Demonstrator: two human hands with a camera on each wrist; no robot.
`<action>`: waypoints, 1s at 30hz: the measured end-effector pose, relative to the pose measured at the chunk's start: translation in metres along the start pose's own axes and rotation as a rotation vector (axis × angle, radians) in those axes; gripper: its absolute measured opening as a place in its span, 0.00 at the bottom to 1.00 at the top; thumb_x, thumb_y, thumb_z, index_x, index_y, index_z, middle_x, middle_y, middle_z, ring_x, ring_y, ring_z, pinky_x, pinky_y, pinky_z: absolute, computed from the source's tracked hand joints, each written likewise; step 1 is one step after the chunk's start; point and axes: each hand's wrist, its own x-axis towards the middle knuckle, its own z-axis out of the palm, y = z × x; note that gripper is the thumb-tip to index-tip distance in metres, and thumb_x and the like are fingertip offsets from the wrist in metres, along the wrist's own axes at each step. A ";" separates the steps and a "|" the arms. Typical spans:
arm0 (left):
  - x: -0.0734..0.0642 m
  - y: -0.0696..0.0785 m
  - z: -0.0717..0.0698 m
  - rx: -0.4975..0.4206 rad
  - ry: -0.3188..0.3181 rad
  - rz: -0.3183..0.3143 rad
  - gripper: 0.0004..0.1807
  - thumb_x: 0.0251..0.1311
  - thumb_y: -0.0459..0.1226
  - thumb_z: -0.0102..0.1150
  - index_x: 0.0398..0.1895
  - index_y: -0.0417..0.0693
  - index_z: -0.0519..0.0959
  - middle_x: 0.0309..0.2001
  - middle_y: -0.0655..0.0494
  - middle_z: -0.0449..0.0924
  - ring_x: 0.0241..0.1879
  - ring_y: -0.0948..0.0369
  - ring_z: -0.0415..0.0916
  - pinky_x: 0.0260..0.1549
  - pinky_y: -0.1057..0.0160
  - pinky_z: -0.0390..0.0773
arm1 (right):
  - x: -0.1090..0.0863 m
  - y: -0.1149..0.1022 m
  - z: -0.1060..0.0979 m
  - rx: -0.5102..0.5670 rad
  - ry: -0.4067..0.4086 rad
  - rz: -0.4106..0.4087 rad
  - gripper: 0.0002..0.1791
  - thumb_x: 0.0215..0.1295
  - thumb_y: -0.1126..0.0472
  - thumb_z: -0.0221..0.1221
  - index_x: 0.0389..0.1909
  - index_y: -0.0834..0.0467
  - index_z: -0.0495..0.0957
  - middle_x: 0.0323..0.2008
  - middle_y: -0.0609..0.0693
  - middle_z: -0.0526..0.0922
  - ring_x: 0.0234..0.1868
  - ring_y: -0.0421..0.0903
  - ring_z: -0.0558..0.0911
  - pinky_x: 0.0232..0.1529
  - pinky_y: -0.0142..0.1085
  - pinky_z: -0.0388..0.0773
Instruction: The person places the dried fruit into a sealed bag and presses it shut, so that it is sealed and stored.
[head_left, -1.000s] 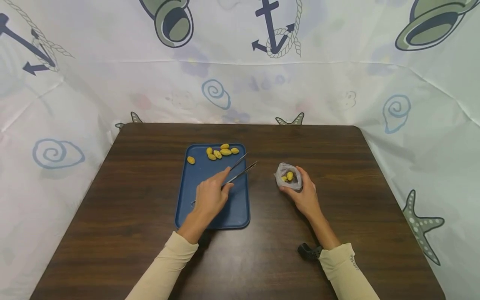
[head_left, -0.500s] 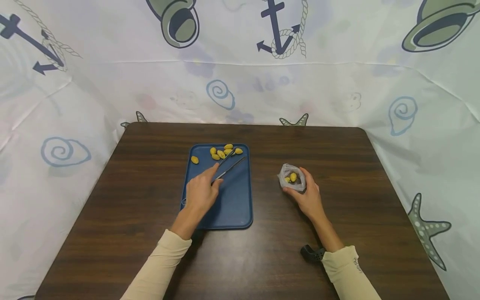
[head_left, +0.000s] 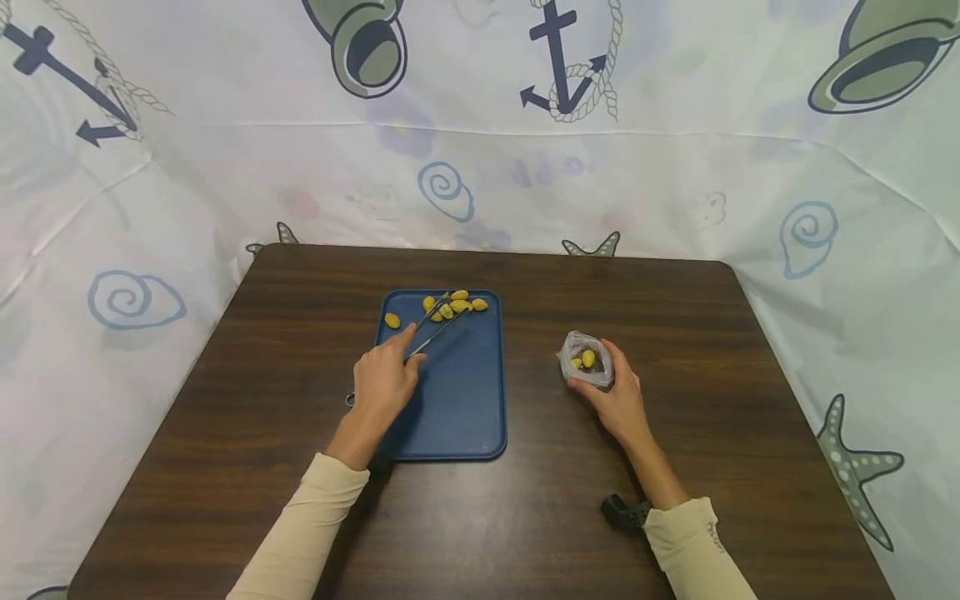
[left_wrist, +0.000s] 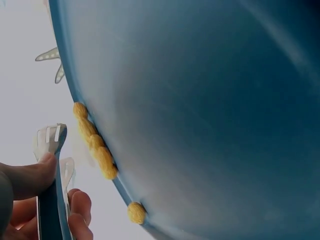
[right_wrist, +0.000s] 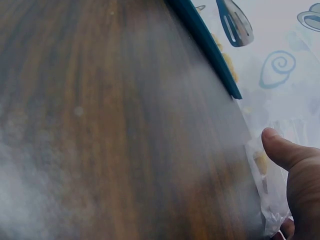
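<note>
My left hand (head_left: 384,382) grips metal tongs (head_left: 438,332), their arms spread and both tips over the cluster of yellow oval pieces (head_left: 460,306) at the tray's far end. These look like nuts in the shell; whether the tips touch any, I cannot tell. In the left wrist view the tongs (left_wrist: 52,136) show slotted ends, thumb on one arm and fingers on the other. One yellow piece (head_left: 392,320) lies apart at the left. My right hand (head_left: 619,398) holds a small clear plastic bag (head_left: 566,369) upright by its side, its mouth spread; a few yellow pieces (head_left: 588,358) are inside.
The blue tray (head_left: 465,417) lies left of centre on a dark wooden table (head_left: 585,292), with a gap of table between it and the bag. A black band (head_left: 624,512) is on my right wrist. A patterned white cloth (head_left: 510,192) hangs behind.
My left hand has moved left, carrying the spread tongs from the tray's right edge back over the cluster of yellow pieces. My right hand and the bag stay nearly in place.
</note>
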 end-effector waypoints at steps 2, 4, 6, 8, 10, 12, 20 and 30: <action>0.001 -0.002 0.000 0.009 -0.006 -0.013 0.30 0.65 0.41 0.69 0.70 0.46 0.77 0.60 0.42 0.84 0.26 0.44 0.83 0.23 0.46 0.78 | 0.000 0.000 0.000 -0.001 0.004 -0.003 0.51 0.59 0.49 0.75 0.79 0.52 0.59 0.75 0.58 0.68 0.73 0.66 0.66 0.72 0.64 0.59; 0.002 -0.003 -0.001 0.018 -0.014 -0.024 0.30 0.65 0.41 0.69 0.70 0.45 0.77 0.60 0.42 0.84 0.28 0.43 0.85 0.24 0.45 0.79 | 0.000 0.001 -0.001 -0.002 0.007 -0.006 0.51 0.59 0.49 0.75 0.79 0.52 0.59 0.75 0.58 0.68 0.73 0.65 0.66 0.72 0.63 0.60; 0.003 -0.004 -0.001 0.029 -0.018 -0.030 0.30 0.65 0.41 0.69 0.70 0.45 0.76 0.59 0.42 0.84 0.32 0.40 0.86 0.26 0.43 0.81 | 0.000 0.001 -0.001 -0.002 0.008 -0.005 0.51 0.59 0.49 0.75 0.79 0.52 0.59 0.75 0.58 0.68 0.74 0.65 0.66 0.72 0.63 0.60; 0.004 -0.005 -0.001 0.040 -0.022 -0.035 0.30 0.66 0.41 0.68 0.70 0.44 0.76 0.60 0.41 0.84 0.37 0.38 0.87 0.29 0.41 0.82 | 0.000 0.001 -0.001 -0.003 0.007 -0.002 0.51 0.59 0.49 0.75 0.79 0.52 0.58 0.75 0.58 0.68 0.74 0.65 0.66 0.72 0.64 0.59; 0.005 -0.006 -0.001 0.053 -0.028 -0.049 0.30 0.66 0.41 0.68 0.70 0.44 0.76 0.59 0.41 0.84 0.39 0.37 0.87 0.31 0.40 0.82 | 0.000 0.001 -0.001 -0.004 0.005 0.000 0.51 0.59 0.49 0.75 0.79 0.52 0.58 0.76 0.58 0.67 0.74 0.66 0.65 0.72 0.64 0.59; 0.006 -0.007 -0.002 0.069 -0.036 -0.066 0.29 0.67 0.41 0.67 0.70 0.44 0.76 0.59 0.40 0.84 0.41 0.36 0.86 0.33 0.38 0.82 | 0.001 0.001 -0.002 -0.003 0.004 -0.001 0.51 0.59 0.49 0.75 0.79 0.52 0.58 0.76 0.58 0.67 0.74 0.66 0.65 0.72 0.65 0.59; 0.009 -0.009 -0.003 0.101 -0.061 -0.097 0.27 0.67 0.38 0.65 0.69 0.45 0.77 0.57 0.38 0.85 0.43 0.34 0.85 0.35 0.36 0.81 | 0.003 0.000 -0.002 0.002 0.009 -0.014 0.51 0.59 0.49 0.75 0.79 0.53 0.58 0.75 0.58 0.68 0.73 0.65 0.67 0.72 0.65 0.60; 0.003 -0.013 -0.005 0.105 -0.066 -0.125 0.20 0.69 0.36 0.59 0.63 0.48 0.82 0.47 0.36 0.88 0.38 0.35 0.86 0.32 0.37 0.81 | 0.001 -0.001 0.001 0.016 0.001 -0.029 0.51 0.59 0.50 0.75 0.79 0.55 0.58 0.73 0.60 0.69 0.71 0.64 0.69 0.70 0.63 0.63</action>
